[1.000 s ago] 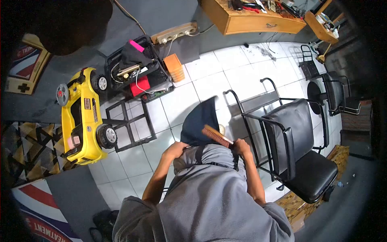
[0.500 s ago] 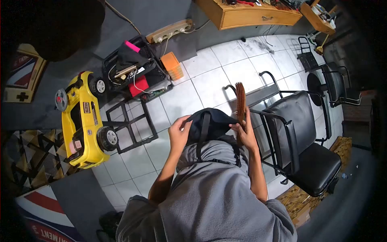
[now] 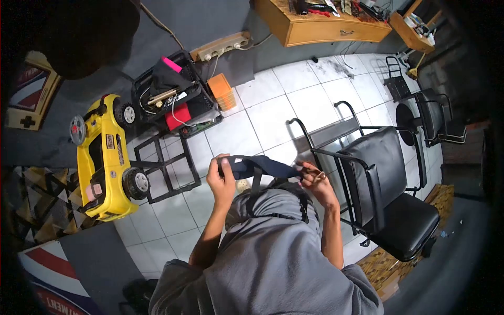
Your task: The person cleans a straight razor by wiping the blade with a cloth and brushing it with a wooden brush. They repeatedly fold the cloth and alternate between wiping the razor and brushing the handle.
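Observation:
In front of my waist I hold a dark navy cloth item, seemingly a cap point(image 3: 273, 167), stretched sideways between both hands. My left hand point(image 3: 221, 176) is closed on its left end, thumb on top, near a pale patch. At the other end, the fingers of my right hand point(image 3: 315, 184) pinch the cloth. A thin brown piece point(image 3: 319, 176) shows at the right fingers, probably the end of the brown toothed brush or comb seen earlier; most of it is hidden. A dark strap point(image 3: 256, 184) hangs down across the cap.
To the left stand a yellow toy car point(image 3: 107, 163) and a black metal frame point(image 3: 167, 167). Beyond are a black crate of gear point(image 3: 197, 113) and stacked orange boxes point(image 3: 221, 92). A black padded chair point(image 3: 375, 168) is close on my right. A wooden drawer table point(image 3: 336, 32) is at the back.
The cap has turned from a rounded, upright shape to a flatter, stretched one. My left hand shifted slightly left. The brown toothed piece no longer sticks up from my right hand.

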`<act>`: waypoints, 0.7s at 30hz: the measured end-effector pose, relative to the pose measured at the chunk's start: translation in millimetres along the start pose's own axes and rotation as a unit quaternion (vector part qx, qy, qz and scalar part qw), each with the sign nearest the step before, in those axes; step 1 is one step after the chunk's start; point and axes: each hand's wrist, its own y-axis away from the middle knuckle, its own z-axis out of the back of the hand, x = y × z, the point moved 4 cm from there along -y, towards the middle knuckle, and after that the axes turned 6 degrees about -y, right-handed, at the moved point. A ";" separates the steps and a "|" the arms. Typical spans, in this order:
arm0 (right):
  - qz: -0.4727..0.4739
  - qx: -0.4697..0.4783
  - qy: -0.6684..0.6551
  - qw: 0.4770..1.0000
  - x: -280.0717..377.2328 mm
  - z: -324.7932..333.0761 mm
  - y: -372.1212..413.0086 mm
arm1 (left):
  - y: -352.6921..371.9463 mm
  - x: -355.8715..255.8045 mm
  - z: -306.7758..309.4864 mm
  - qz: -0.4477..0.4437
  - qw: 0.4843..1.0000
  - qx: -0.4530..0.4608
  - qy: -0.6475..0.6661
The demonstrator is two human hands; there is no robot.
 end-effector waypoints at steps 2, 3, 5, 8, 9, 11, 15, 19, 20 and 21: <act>0.054 -0.075 0.289 0.953 -3.4 9.9 3.2 | 1.2 -2.0 0.7 -0.009 0.999 0.019 -0.029; 0.010 -0.111 0.378 0.919 -5.5 15.6 2.4 | 1.2 -6.5 1.5 -0.014 0.999 0.029 -0.043; -0.077 -0.185 0.513 0.835 -8.2 27.5 4.2 | 3.7 -21.2 -3.6 -0.043 0.996 0.061 -0.052; 0.081 -0.273 0.590 0.756 -9.0 20.4 10.6 | 12.2 -31.9 -12.5 -0.089 0.990 0.105 -0.042; 0.155 -0.290 0.473 0.818 -7.2 16.5 6.5 | 13.8 -33.1 -15.1 -0.095 0.987 0.122 -0.042; 0.208 -0.282 0.437 0.828 4.6 10.7 10.7 | 16.1 -35.2 -21.7 -0.092 0.983 0.156 -0.014; 0.275 -0.165 0.564 0.761 38.9 -30.9 12.1 | 15.1 -54.4 -35.5 -0.151 0.959 0.240 0.022; 0.223 -0.032 0.541 0.810 56.8 -108.9 5.7 | 20.4 -73.7 -45.0 -0.174 0.941 0.290 0.023; 0.219 0.003 0.537 0.815 51.8 -116.6 2.9 | 20.9 -74.7 -46.1 -0.172 0.942 0.286 0.037; 0.213 0.038 0.532 0.819 46.6 -124.1 0.3 | 21.4 -75.7 -47.3 -0.170 0.943 0.281 0.052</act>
